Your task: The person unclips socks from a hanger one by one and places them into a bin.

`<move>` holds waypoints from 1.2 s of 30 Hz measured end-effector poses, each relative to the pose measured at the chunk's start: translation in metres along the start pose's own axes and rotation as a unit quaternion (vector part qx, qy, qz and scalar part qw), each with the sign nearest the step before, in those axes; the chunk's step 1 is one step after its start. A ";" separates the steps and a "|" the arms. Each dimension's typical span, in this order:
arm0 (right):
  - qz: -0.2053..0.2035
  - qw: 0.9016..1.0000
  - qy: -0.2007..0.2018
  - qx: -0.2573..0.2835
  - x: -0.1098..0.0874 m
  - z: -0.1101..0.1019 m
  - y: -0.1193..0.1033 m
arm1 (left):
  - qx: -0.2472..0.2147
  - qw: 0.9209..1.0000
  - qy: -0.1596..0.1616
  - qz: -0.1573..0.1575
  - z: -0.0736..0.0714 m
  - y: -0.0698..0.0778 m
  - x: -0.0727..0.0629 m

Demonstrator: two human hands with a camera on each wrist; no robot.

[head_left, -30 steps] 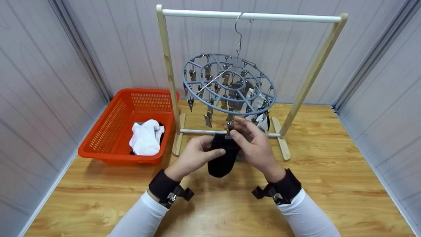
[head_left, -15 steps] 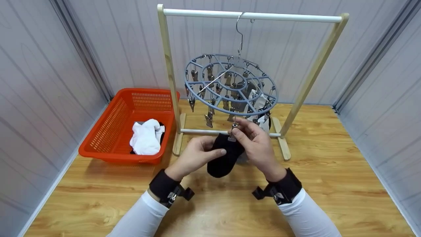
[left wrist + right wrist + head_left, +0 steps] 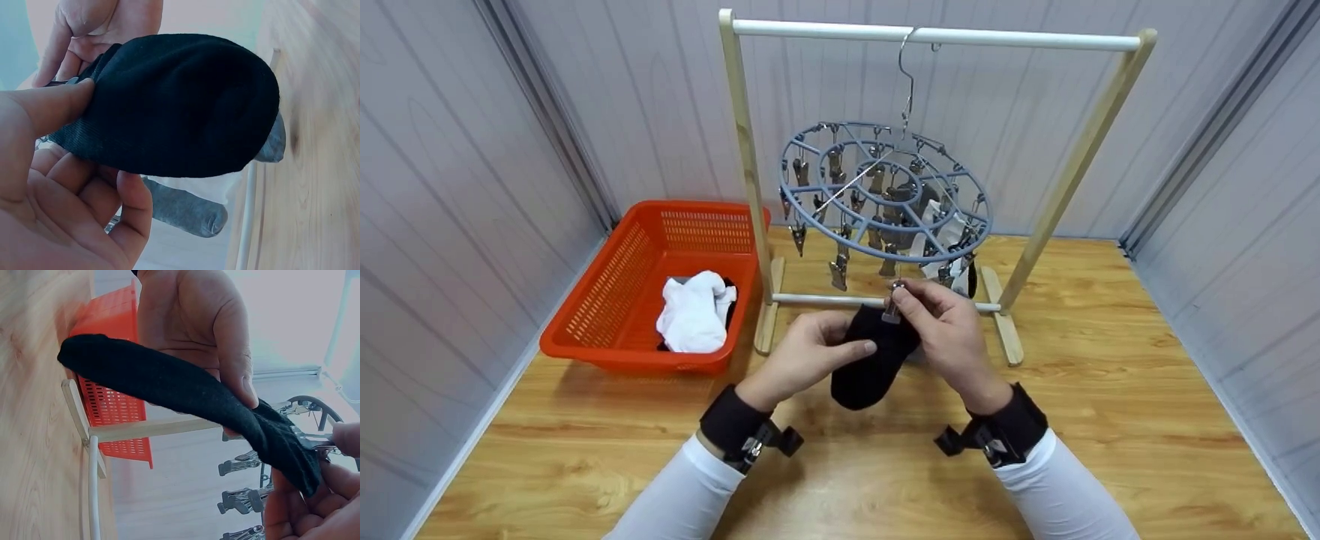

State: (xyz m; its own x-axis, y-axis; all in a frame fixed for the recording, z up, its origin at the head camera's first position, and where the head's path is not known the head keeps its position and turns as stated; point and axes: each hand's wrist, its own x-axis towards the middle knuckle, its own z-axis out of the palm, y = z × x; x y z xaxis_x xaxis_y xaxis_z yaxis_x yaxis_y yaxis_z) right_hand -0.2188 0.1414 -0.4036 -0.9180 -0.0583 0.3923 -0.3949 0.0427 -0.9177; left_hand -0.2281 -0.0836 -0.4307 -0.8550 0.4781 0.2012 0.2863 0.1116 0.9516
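A black sock hangs between both hands, below the round grey clip hanger. My left hand pinches the sock between thumb and fingers near its cuff. With thumb and fingers, my right hand grips a metal clip whose end lies over the sock's cuff. The right wrist view shows the clip against the cuff, with the sock's toe stretching away to the left. Grey socks hang behind the black one in the left wrist view.
An orange basket at the left holds white socks and some darker cloth. The hanger hooks onto the white top bar of a wooden-legged rack. Several metal clips dangle around it. White cloth hangs at its back right.
The right hand has drawn the clip slightly right and down, and the sock's cuff has tilted with it. The left hand has kept its pinch on the sock. The hanger has swayed slightly.
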 end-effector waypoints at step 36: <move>-0.038 0.995 0.046 -0.078 -0.002 -0.005 0.003 | 0.068 0.997 -0.034 -0.004 -0.009 0.000 -0.003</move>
State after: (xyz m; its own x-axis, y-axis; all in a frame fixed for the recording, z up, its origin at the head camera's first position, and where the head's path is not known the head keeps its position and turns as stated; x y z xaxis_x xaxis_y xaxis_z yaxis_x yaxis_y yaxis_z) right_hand -0.2179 0.1466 -0.4070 -0.8816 0.0230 0.4714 -0.4584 0.1960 -0.8669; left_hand -0.2298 -0.0929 -0.4288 -0.8279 0.5336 0.1728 0.3387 0.2300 0.9124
